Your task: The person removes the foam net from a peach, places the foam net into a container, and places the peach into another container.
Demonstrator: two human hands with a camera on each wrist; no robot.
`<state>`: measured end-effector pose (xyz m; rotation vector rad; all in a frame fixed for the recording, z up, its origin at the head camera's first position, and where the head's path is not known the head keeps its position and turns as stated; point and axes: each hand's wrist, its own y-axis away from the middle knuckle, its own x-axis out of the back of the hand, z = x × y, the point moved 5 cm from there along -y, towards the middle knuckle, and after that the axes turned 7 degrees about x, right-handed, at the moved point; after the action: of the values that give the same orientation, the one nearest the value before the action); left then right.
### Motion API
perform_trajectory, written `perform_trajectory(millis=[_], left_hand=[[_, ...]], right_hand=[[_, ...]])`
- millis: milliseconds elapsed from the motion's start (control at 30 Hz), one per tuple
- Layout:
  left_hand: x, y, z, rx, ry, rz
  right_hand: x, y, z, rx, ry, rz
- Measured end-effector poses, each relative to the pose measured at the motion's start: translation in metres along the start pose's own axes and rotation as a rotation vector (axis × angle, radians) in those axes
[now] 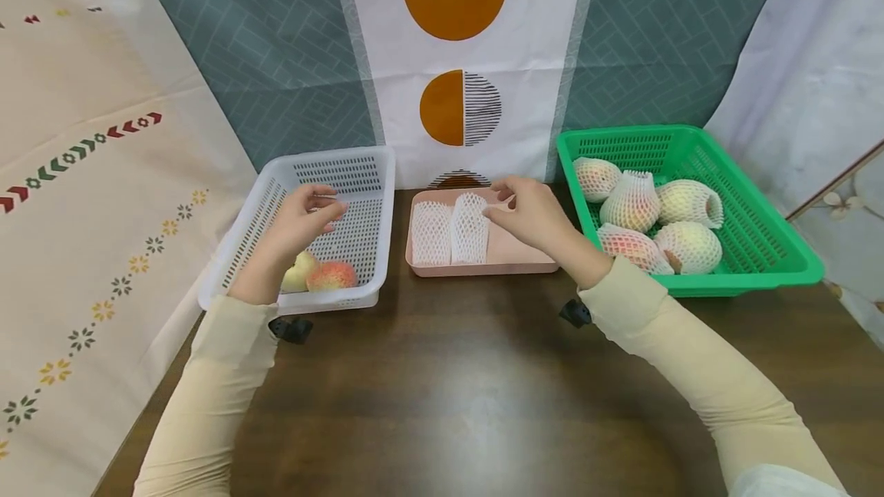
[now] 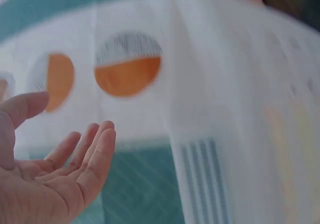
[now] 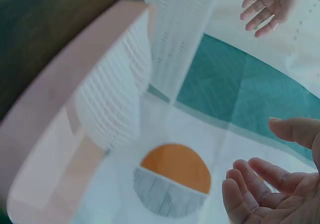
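Note:
My left hand (image 1: 304, 221) hovers over the white basket (image 1: 388, 228), its fingers loosely bent and holding nothing. Below it, near the basket's front, lie a red-yellow peach-like fruit (image 1: 333, 275) and a paler yellow one (image 1: 298, 274), partly hidden by the hand and wrist. Over the pink tray (image 1: 519, 250) is my right hand (image 1: 530, 212), thumb and fingers apart in the right wrist view, with nothing between them. On the tray's left half lie white foam net sleeves (image 1: 431, 233); one sleeve (image 1: 470, 227) is nearest the right fingertips.
A green basket (image 1: 753, 280) stands on the right, holding several fruits wrapped in foam nets (image 1: 630, 204). The brown table (image 1: 442, 374) stretches toward me. Patterned cloth (image 1: 276, 44) hangs behind the containers, with a pale cloth (image 1: 103, 175) on the left.

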<state>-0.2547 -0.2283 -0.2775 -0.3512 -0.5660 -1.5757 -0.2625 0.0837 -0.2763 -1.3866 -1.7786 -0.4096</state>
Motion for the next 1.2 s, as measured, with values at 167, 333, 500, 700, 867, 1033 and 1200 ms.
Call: perform_trajectory(millis=[167, 333, 500, 700, 867, 1033, 1200], left_hand=[[-0.027, -0.001, 0.023, -0.045, 0.081, -0.034], [-0.057, -0.004, 0.045, -0.071, 0.175, -0.105], [-0.086, -0.009, 0.067, -0.109, 0.209, -0.163], [-0.117, -0.015, 0.087, -0.116, 0.235, -0.211], [-0.142, -0.018, 0.101, -0.119, 0.245, -0.246], [-0.165, -0.02, 0.108, -0.127, 0.28, -0.297], [-0.185, -0.021, 0.111, -0.108, 0.301, -0.329]], right_hand=[[0.024, 0.004, 0.003, 0.002, -0.025, 0.014], [0.054, 0.011, 0.009, -0.02, 0.01, 0.035], [0.081, 0.02, 0.024, -0.057, 0.063, 0.057], [0.104, 0.031, 0.046, -0.08, 0.088, 0.058], [0.119, 0.04, 0.064, -0.09, 0.089, 0.062], [0.129, 0.049, 0.084, -0.088, 0.1, 0.058], [0.134, 0.054, 0.104, -0.065, 0.125, 0.051]])
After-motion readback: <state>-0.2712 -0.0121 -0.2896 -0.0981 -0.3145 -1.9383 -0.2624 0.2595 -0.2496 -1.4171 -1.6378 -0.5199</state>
